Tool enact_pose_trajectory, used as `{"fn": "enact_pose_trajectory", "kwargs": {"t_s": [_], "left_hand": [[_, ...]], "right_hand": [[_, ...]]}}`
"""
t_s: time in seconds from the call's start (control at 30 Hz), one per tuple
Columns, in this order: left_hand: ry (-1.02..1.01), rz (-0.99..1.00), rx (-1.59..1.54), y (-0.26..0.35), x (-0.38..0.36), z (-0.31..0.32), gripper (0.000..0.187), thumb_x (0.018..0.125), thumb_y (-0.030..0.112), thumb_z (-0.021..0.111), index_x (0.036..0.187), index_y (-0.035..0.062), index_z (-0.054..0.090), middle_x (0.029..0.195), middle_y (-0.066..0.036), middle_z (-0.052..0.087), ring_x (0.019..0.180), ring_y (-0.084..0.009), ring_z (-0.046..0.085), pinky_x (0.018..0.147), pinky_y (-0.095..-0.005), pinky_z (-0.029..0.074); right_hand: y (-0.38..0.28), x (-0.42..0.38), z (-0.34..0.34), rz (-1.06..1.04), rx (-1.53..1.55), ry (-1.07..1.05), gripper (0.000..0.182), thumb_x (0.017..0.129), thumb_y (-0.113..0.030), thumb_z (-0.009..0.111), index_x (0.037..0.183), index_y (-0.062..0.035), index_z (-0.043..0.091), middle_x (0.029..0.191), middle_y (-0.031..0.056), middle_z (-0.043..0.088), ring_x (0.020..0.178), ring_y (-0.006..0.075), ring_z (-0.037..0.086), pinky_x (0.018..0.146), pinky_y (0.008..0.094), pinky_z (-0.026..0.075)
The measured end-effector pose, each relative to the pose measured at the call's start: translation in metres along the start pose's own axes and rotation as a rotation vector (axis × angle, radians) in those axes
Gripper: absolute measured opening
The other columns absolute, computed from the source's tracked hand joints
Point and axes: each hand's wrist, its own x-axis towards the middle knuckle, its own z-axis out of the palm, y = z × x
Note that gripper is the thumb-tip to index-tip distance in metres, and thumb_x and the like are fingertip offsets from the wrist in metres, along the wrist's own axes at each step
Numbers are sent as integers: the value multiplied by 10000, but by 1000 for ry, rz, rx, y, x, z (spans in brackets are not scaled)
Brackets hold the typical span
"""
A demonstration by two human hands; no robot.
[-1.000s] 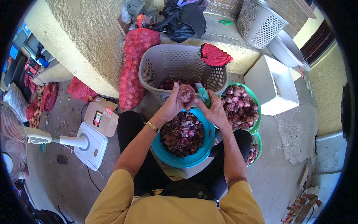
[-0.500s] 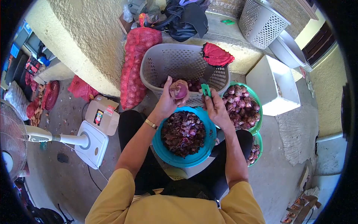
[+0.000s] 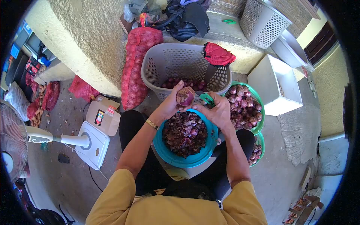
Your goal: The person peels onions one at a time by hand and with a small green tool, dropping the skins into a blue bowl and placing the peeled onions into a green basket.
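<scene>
A red onion rests in my left hand, whose fingers are wrapped round it. Closed on a green-handled knife is my right hand, just right of the onion; the blade points toward it. Below both hands lies a blue basin with dark peelings and onion skins. Beyond them stands a grey perforated basket with several onions at its bottom. A green basket of unpeeled onions is at the right of my right hand, and a smaller green basket sits nearer me.
A red net sack of onions leans left of the grey basket. A red cloth hangs on its rim. A white box stands at the right. Left are a cardboard box and a fan. A black bag lies behind.
The knife has been lowered and turned toward the onion. My hands have come closer together, and the onion has turned in my left hand and shifted slightly right and down.
</scene>
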Motion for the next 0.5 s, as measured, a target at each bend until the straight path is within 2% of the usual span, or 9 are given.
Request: {"fn": "enact_pose_trajectory", "kwargs": {"t_s": [0.13,0.2,0.43,0.5], "left_hand": [[61,-57,38,-7,1,-2,549,956,631,396,1090,147,619,746,38,624,533,-67,506,462,-218,360],[35,-169,130,-7,1,-2,585,948,650,397,1128,139,617,755,38,623,552,-60,507,466,-213,353],[9,-171,214,-3,-2,7,634,942,683,362,1163,146,614,737,55,610,545,-50,466,470,-205,296],[75,-122,196,-5,0,11,646,944,691,340,1169,150,613,721,75,598,536,-38,439,470,-208,279]], "right_hand": [[-3,1,0,-53,-133,-21,520,636,-438,871,966,-67,717,765,118,699,686,266,699,619,353,532],[-6,2,0,-80,-140,-16,521,626,-447,873,961,-77,724,750,120,696,666,274,692,606,357,532],[-7,2,-2,-74,-307,-29,558,586,-556,852,879,-94,746,616,128,647,556,302,650,539,375,514],[-5,2,-1,-62,-325,-28,570,585,-577,841,865,-89,744,611,126,646,553,301,650,536,377,514]]}}
